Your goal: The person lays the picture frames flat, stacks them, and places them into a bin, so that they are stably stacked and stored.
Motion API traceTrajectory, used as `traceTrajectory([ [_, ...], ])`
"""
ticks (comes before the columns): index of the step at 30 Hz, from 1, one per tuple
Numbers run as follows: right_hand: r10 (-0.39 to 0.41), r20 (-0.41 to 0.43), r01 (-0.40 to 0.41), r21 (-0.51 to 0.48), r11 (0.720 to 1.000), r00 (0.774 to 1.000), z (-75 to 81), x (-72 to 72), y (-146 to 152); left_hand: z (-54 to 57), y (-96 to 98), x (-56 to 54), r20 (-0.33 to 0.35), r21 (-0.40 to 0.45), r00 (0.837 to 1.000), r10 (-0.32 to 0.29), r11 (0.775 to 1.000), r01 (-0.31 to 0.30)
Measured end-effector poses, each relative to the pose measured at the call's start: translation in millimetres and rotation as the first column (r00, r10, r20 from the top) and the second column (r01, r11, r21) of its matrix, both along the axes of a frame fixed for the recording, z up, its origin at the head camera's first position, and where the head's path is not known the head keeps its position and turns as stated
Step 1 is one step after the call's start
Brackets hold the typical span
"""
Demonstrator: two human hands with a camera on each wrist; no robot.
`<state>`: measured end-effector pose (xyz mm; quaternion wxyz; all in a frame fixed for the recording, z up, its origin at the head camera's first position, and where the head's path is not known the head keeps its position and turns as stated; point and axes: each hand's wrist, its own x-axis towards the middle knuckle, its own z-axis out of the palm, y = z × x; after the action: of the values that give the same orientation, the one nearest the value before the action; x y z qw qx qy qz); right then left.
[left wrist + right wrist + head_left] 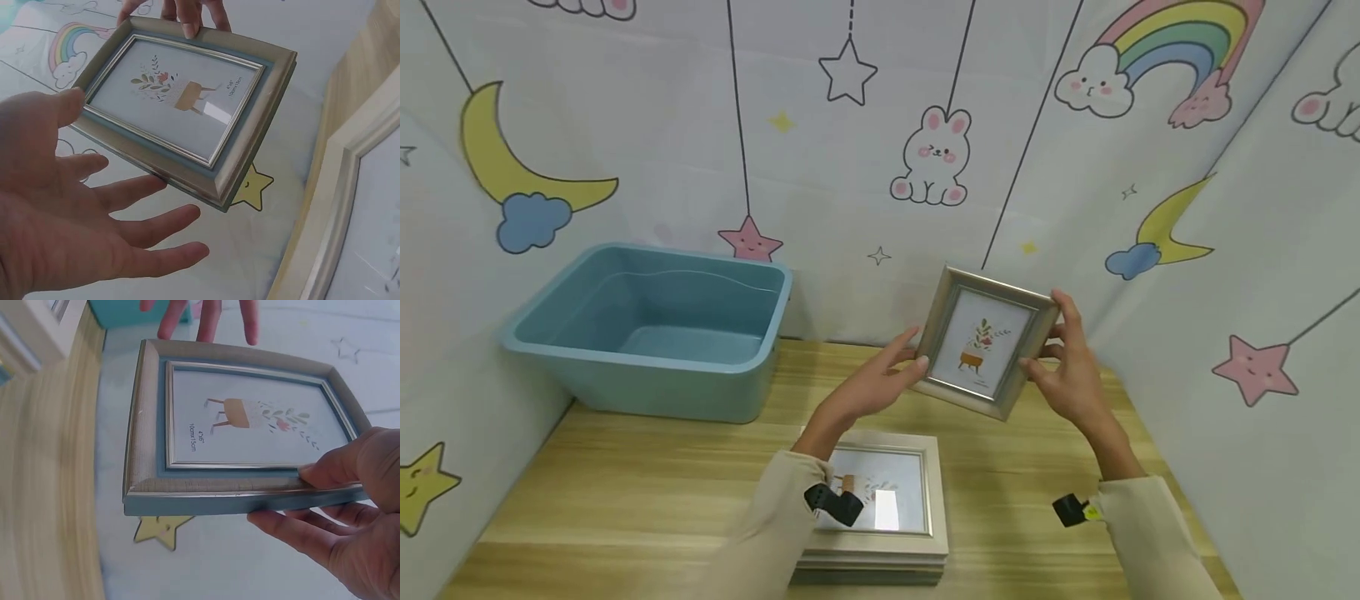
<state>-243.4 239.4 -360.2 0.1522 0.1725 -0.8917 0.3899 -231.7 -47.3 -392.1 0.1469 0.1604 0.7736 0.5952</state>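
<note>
A silvery-beige picture frame (977, 343) with a blue-grey inner edge is held up tilted above the table, its flower-pot print facing me. My right hand (1069, 377) grips its right side, thumb (331, 467) on the front and fingers underneath. At the opposite side is my left hand (880, 382), fingers spread and fairly straight in the left wrist view. Its thumb tip (72, 103) is at the frame's edge; whether it bears any weight I cannot tell. Below lies a stack of picture frames (934, 508), cream one on top, partly covered by my left forearm.
A blue-green plastic tub (662, 392) stands at the back left of the wooden table (647, 492). White cloth walls (835, 167) printed with stars, moons and rabbits enclose the back and sides. Small black cameras (1070, 510) are on both wrists.
</note>
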Motion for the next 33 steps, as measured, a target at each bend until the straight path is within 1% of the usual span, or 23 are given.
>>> traceTrajectory([
  [4,0.000,-0.022,-0.001,-0.048,0.999,1.000,9.1,10.7,-13,-0.8,-10.9,19.4,-0.041,0.113,0.998,0.056,0.992,-0.051],
  [8,0.018,-0.004,-0.018,-0.130,0.991,1.000,13.1,19.3,-26,-3.3,-18.2,36.0,-0.074,0.185,0.993,0.095,0.979,-0.080],
  [10,0.027,0.021,-0.023,-0.166,0.986,0.999,13.5,22.7,-33,-5.5,-18.9,42.8,-0.051,0.232,0.990,0.132,0.966,-0.117],
  [11,0.028,0.032,-0.022,-0.186,0.982,0.999,13.5,24.4,-35,-7.5,-18.3,45.5,-0.033,0.263,0.988,0.151,0.955,-0.137],
  [12,0.030,0.040,-0.021,-0.205,0.978,0.999,13.1,25.7,-38,-9.8,-17.1,48.1,-0.007,0.307,0.985,0.172,0.938,-0.161],
  [13,0.030,0.048,-0.018,-0.222,0.975,0.998,12.5,26.9,-41,-12.5,-15.5,50.4,0.029,0.361,0.981,0.192,0.913,-0.190],
  [14,0.030,0.056,-0.016,-0.240,0.971,0.998,11.9,28.0,-43,-15.3,-13.6,52.9,0.063,0.419,0.975,0.212,0.881,-0.219],
  [15,0.031,0.064,-0.014,-0.258,0.966,0.997,11.2,29.0,-46,-17.9,-11.4,55.7,0.102,0.481,0.967,0.234,0.840,-0.253],
  [16,0.033,0.069,-0.013,-0.273,0.962,0.997,10.5,29.8,-48,-21.0,-9.4,58.3,0.139,0.540,0.958,0.251,0.792,-0.286],
  [17,0.038,0.075,-0.014,-0.293,0.956,0.996,9.9,30.8,-51,-24.0,-7.5,60.9,0.174,0.601,0.948,0.265,0.735,-0.315],
  [19,0.040,0.096,-0.006,-0.330,0.944,0.995,9.2,33.2,-55,-28.9,-4.2,65.5,0.235,0.710,0.928,0.288,0.602,-0.366],
  [21,0.039,0.117,0.007,-0.366,0.931,0.992,9.0,35.8,-59,-32.8,-1.7,68.6,0.265,0.783,0.920,0.289,0.492,-0.380],
  [22,0.040,0.128,0.012,-0.384,0.923,0.991,9.0,37.2,-60,-34.5,-0.7,69.3,0.270,0.811,0.920,0.283,0.448,-0.376],
  [23,0.042,0.140,0.018,-0.403,0.915,0.989,9.0,38.7,-62,-35.5,0.3,69.8,0.264,0.829,0.923,0.281,0.423,-0.366],
  [24,0.042,0.150,0.025,-0.418,0.908,0.988,8.9,40.1,-63,-36.2,1.2,70.2,0.259,0.842,0.926,0.276,0.406,-0.356],
  [25,0.044,0.160,0.030,-0.434,0.900,0.986,8.5,41.1,-64,-36.9,2.3,70.7,0.250,0.853,0.932,0.264,0.395,-0.341],
  [26,0.047,0.167,0.035,-0.456,0.889,0.985,7.9,42.1,-65,-37.6,3.5,71.3,0.243,0.858,0.935,0.258,0.392,-0.331],
  [29,0.062,0.176,0.039,-0.518,0.854,0.982,4.8,45.2,-68,-39.2,8.1,74.8,0.230,0.872,0.939,0.255,0.374,-0.315],
  [30,0.063,0.172,0.039,-0.536,0.844,0.983,3.5,46.1,-69,-39.8,9.6,76.3,0.230,0.878,0.939,0.256,0.362,-0.314],
  [31,0.064,0.165,0.038,-0.550,0.834,0.984,2.0,47.0,-71,-40.3,10.9,77.8,0.226,0.881,0.939,0.261,0.356,-0.311],
  [33,0.065,0.151,0.033,-0.570,0.821,0.986,-1.0,49.3,-74,-41.0,12.9,80.6,0.221,0.884,0.933,0.285,0.346,-0.315],
])
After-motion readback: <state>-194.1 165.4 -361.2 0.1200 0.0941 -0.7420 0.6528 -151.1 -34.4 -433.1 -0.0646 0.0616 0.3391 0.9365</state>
